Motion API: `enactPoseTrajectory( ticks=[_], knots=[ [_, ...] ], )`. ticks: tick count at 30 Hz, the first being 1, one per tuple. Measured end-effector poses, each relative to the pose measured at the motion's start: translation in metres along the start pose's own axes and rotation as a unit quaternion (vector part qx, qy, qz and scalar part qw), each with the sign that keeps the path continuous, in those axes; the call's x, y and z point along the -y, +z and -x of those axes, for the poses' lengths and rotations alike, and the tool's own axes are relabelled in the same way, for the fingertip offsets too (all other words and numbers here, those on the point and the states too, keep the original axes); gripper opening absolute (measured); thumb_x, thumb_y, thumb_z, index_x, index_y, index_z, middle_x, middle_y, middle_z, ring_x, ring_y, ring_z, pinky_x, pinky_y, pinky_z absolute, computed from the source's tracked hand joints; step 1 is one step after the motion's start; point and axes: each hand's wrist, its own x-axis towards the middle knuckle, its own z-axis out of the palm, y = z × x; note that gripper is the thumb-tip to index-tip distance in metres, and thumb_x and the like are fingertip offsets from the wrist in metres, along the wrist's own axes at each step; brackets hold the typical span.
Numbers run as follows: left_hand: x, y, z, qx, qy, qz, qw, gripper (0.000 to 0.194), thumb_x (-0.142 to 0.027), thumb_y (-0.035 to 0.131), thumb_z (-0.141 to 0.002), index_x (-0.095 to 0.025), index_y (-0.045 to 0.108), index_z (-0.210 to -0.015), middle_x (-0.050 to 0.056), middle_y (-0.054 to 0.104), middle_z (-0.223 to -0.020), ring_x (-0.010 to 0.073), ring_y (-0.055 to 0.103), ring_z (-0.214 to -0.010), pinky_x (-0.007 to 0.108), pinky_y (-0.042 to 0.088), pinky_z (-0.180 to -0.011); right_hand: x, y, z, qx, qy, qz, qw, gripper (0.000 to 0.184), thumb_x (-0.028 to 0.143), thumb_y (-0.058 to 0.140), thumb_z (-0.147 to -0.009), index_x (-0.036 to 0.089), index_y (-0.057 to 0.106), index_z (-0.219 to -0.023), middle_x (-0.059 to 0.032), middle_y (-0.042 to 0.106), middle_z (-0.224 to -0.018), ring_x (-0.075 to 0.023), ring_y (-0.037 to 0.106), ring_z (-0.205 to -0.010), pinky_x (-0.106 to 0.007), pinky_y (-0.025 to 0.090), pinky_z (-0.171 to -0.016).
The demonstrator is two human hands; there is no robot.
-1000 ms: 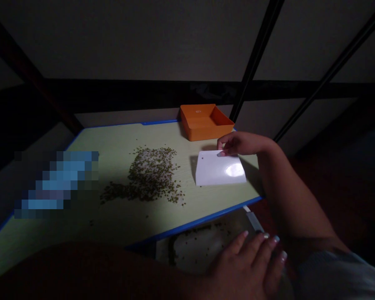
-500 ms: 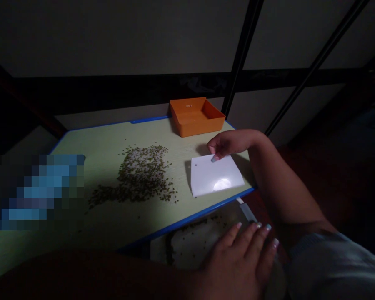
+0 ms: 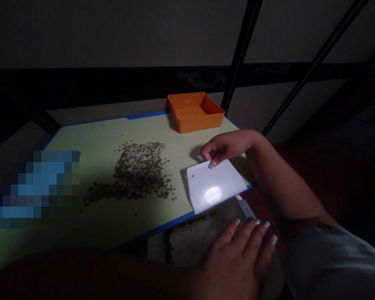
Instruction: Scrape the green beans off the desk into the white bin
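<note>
Prob. home rm: wardrobe-like panels (image 3: 128,33)

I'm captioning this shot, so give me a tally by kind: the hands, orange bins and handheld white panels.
Hands, left hand and right hand: 2
Orange bin: 1
Handheld white panel: 1
Total: 4

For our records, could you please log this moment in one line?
right hand: holds white sheet by far edge; left hand: open; greenish bits: scattered on table; orange bin: table's far side
</note>
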Motion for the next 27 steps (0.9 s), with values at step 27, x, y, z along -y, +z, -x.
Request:
enactPoseTrajectory(
  ticks=[27],
  knots=[
    [-0.002, 0.009, 0.001, -0.043, -0.015, -0.015, 0.999, 0.037, -0.030, 0.031, -0.098, -0.023, 0.053, -0.127, -0.005, 0.058, -0.129, 0.0109, 0.049, -0.120, 0.026, 0.033, -0.096, 0.015, 0.009, -0.012, -0.216, 0.014, 0.048, 0.975, 0.024, 0.034, 0.062, -0.077, 0.013, 0.052, -0.072, 0.0042, 0.048, -0.059, -0.0063, 0.040, -0.054, -0.021, 0.030, -0.052]
  ],
)
